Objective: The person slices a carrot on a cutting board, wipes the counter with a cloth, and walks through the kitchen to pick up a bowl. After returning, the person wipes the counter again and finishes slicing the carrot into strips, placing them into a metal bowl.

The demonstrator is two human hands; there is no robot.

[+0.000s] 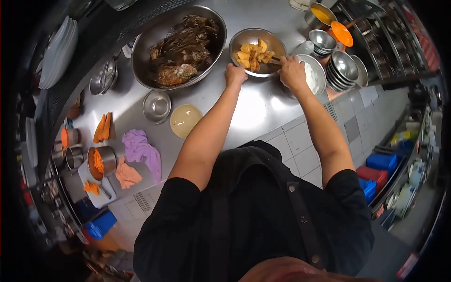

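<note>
A steel bowl (237,40) on the steel counter holds orange-yellow chunks (253,55). My left hand (236,75) grips its near left rim, fingers closed. At the bowl's right side, my right hand (293,73) is closed on a thin utensil (276,60) that reaches in among the chunks. Just beyond that hand stands a bowl of white stuff (311,76), partly hidden by the hand and forearm. A large steel bowl (217,52) with dark browned meat (181,54) is to the left.
Stacked steel bowls (344,66) and an orange bowl (342,34) stand at right. Nearer left lie a small steel bowl (156,106), a beige round dish (186,121), carrots (103,128), a purple cloth (141,149) and a cutting board (99,199) with a knife.
</note>
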